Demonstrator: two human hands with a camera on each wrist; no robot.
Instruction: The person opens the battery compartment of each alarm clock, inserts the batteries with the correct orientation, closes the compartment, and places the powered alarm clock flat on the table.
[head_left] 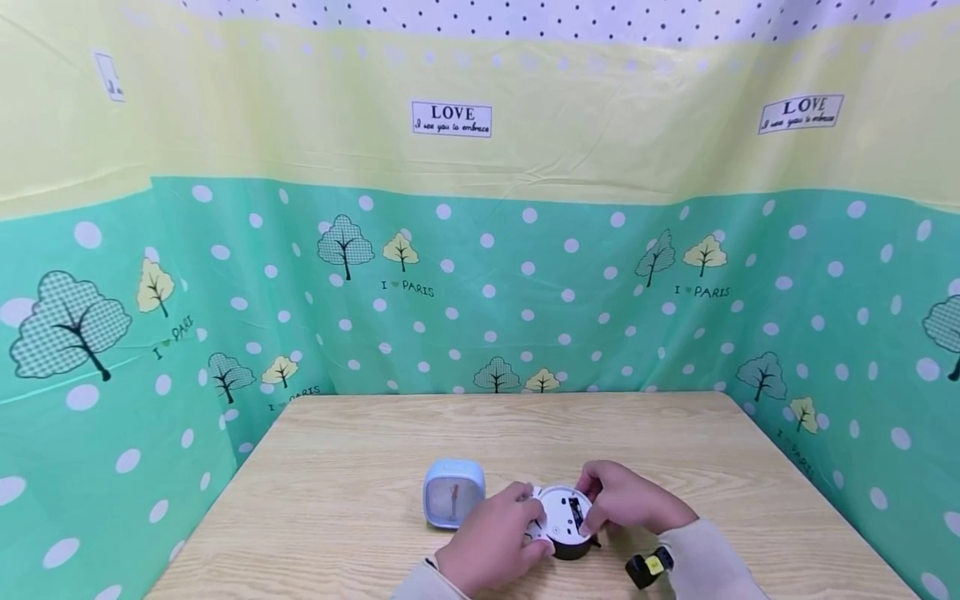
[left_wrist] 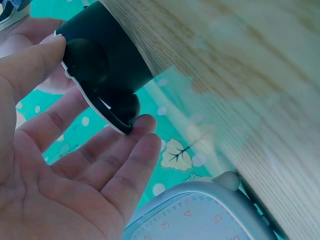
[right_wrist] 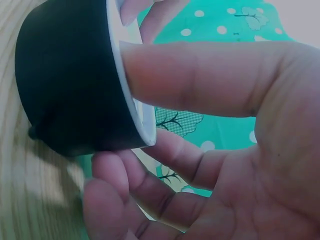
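Observation:
A round alarm clock (head_left: 558, 510) with a black body and white back lies face down on the wooden table, a dark battery slot showing in its back. My left hand (head_left: 495, 533) grips its left side, where the edge widens into ear-like shapes; the black shell (left_wrist: 95, 50) shows between thumb and fingers. My right hand (head_left: 628, 500) holds the opposite side. In the right wrist view, the thumb (right_wrist: 195, 75) presses on the white back beside the slot, with fingers against the black side. What lies in the slot is too small to tell.
A light-blue square alarm clock (head_left: 454, 493) stands just left of the round one, near my left hand. A black device with a yellow label (head_left: 649, 567) sits at my right wrist. The wooden table (head_left: 360, 450) ends at a green patterned curtain (head_left: 525, 292).

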